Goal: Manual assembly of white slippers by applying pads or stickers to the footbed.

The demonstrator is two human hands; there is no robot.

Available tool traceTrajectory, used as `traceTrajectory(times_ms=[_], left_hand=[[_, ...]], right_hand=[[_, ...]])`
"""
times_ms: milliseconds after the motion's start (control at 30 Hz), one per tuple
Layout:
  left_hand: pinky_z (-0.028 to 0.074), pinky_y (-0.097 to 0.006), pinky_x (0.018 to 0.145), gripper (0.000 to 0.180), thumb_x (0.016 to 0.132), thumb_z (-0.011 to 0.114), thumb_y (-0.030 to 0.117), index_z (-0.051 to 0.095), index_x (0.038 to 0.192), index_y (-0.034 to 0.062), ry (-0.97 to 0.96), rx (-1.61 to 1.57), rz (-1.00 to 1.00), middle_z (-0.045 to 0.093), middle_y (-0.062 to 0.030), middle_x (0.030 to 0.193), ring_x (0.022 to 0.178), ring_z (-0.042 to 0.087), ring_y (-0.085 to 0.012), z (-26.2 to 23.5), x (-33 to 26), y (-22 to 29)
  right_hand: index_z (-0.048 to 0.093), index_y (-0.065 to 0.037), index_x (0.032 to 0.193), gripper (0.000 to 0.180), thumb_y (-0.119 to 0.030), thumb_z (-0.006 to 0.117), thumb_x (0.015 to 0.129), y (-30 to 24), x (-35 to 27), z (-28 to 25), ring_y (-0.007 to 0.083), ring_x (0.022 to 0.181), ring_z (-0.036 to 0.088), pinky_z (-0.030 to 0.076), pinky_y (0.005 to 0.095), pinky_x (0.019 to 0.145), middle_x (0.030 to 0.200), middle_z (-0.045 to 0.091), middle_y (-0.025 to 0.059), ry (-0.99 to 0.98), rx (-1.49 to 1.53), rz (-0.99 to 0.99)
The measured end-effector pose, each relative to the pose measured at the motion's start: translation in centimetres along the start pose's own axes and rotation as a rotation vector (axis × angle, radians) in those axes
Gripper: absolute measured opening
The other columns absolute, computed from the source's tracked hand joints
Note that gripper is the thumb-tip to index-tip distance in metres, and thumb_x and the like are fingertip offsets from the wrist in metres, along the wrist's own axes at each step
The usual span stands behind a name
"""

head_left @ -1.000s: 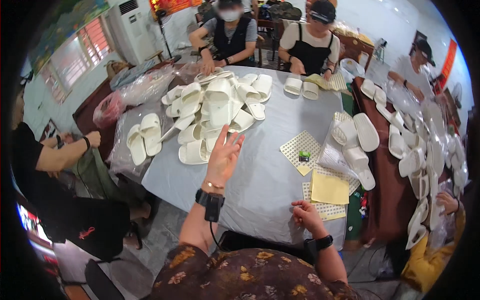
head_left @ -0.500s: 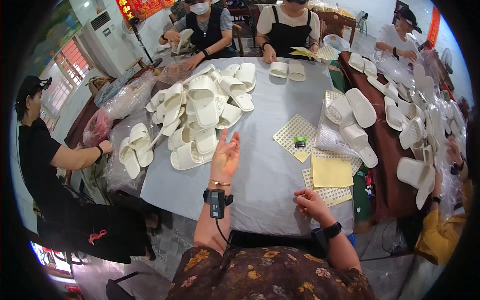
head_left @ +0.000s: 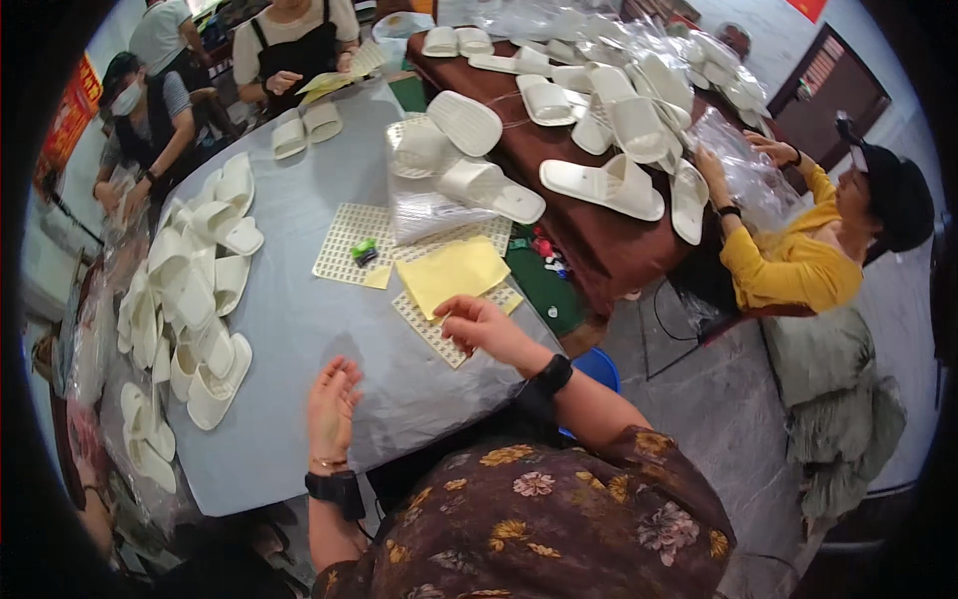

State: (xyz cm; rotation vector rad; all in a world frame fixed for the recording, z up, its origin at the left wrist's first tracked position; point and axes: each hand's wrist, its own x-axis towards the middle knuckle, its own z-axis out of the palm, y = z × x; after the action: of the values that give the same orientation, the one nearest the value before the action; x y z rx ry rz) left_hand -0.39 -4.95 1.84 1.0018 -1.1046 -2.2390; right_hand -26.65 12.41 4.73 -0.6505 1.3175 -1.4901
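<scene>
My left hand (head_left: 334,411) hovers above the near edge of the grey-covered table, its fingers loosely bent and nothing in them. Over the sticker sheet (head_left: 439,336) and the yellow paper (head_left: 451,277) is my right hand (head_left: 491,335), fingers a little apart and empty; whether it touches the paper I cannot tell. Beyond lies another sticker sheet (head_left: 344,237) with a small green and black item (head_left: 365,253) on it. A heap of white slippers (head_left: 190,275) covers the table's left side.
White slippers (head_left: 469,124) rest on a clear plastic package (head_left: 424,212) behind the papers. More slippers (head_left: 604,188) spread over a brown-covered table (head_left: 559,240) at the right, where a person in yellow (head_left: 798,255) handles plastic. Across the table, another person holds a yellow sheet (head_left: 334,85).
The view has swung to the right. My left hand has drawn back from beside the slipper heap toward me. My right hand has moved in over the yellow paper and sticker sheet.
</scene>
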Motion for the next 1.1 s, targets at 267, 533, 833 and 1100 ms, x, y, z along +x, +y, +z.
traceTrajectory(times_ms=[267, 533, 833, 1100], left_hand=[[0.051, -0.027, 0.082, 0.033, 0.097, 0.059, 0.014, 0.057, 0.127, 0.0017, -0.113, 0.406, -0.078, 0.065, -0.0070, 0.115, 0.101, 0.063, -0.0153, 1.7, -3.6, -2.2], [0.051, -0.027, 0.080, 0.032, 0.097, 0.058, 0.015, 0.057, 0.126, 0.0010, -0.086, 0.406, -0.066, 0.065, -0.0073, 0.115, 0.101, 0.063, -0.0153, -0.2, -5.2, -2.5], [0.052, -0.028, 0.081, 0.033, 0.097, 0.057, 0.014, 0.056, 0.128, 0.0018, 0.017, 0.358, -0.095, 0.064, -0.0085, 0.116, 0.100, 0.063, -0.0157, -0.9, -6.0, -2.0], [0.050, -0.026, 0.085, 0.038, 0.098, 0.060, 0.020, 0.055, 0.130, 0.0003, 0.023, 0.362, -0.106, 0.064, -0.0059, 0.117, 0.103, 0.062, -0.0133, -0.6, -6.0, -2.4]], right_hand=[[0.061, -0.002, 0.112, 0.029, -0.010, 0.065, 0.085, -9.5, -2.7, -15.1, 0.0240, 0.088, 0.062, 0.051, 0.0386, 0.074, 0.097, 0.063, 0.0143, 1.028, -0.985, -0.713], [0.057, -0.002, 0.116, 0.043, -0.020, 0.070, 0.080, -14.9, -0.3, -24.0, 0.0339, 0.108, 0.059, 0.053, 0.0471, 0.086, 0.116, 0.060, 0.0173, 1.300, -1.639, -0.134], [0.060, -0.005, 0.114, 0.027, -0.016, 0.055, 0.090, -19.3, 6.6, -21.7, 0.0316, 0.098, 0.071, 0.058, 0.0425, 0.076, 0.103, 0.072, 0.0163, 0.996, -1.877, 0.152], [0.075, -0.016, 0.106, 0.027, -0.026, 0.053, 0.093, -19.6, 11.7, -27.1, 0.0301, 0.101, 0.070, 0.058, 0.0466, 0.079, 0.111, 0.072, 0.0102, 0.701, -2.028, 0.353]])
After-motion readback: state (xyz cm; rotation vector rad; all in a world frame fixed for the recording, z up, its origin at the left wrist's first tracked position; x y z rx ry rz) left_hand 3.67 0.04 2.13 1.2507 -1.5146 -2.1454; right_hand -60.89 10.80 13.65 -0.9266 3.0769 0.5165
